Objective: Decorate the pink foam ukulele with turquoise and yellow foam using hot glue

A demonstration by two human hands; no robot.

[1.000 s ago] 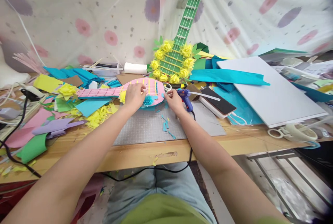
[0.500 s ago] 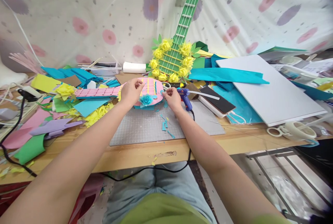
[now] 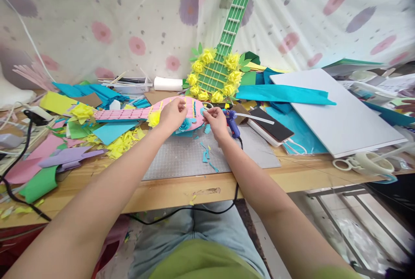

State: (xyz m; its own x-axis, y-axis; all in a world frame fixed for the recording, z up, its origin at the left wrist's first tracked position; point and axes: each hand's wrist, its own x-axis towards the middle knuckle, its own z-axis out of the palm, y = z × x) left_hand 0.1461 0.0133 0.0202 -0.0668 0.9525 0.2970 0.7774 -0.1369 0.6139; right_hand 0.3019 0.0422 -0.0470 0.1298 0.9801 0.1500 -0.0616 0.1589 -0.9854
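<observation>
A pink paper guitar (image 3: 129, 113) lies on the wooden table (image 3: 181, 192), its round body over the grey cutting mat (image 3: 194, 158). My left hand (image 3: 173, 117) rests curled on the pink body, fingers pressed to it, partly covering a teal paper flower (image 3: 184, 125). My right hand (image 3: 215, 121) is pinched at the body's right edge on a small teal paper piece (image 3: 203, 111). A yellow paper flower (image 3: 154, 119) sits beside my left hand. A blue glue gun (image 3: 231, 121) lies just right of my right hand.
A green paper guitar with yellow flowers (image 3: 217, 71) leans against the flowered cloth behind. Paper scraps (image 3: 81, 136) crowd the left. A white board (image 3: 337, 110), teal sheets, a black phone (image 3: 274, 128) and tape rolls (image 3: 369, 164) lie right. A black cable (image 3: 181, 214) hangs off the front edge.
The pink guitar's body tilted up and settled flatter again. My left hand shifted right over the teal flower. My right hand moved slightly up-left at the body's edge.
</observation>
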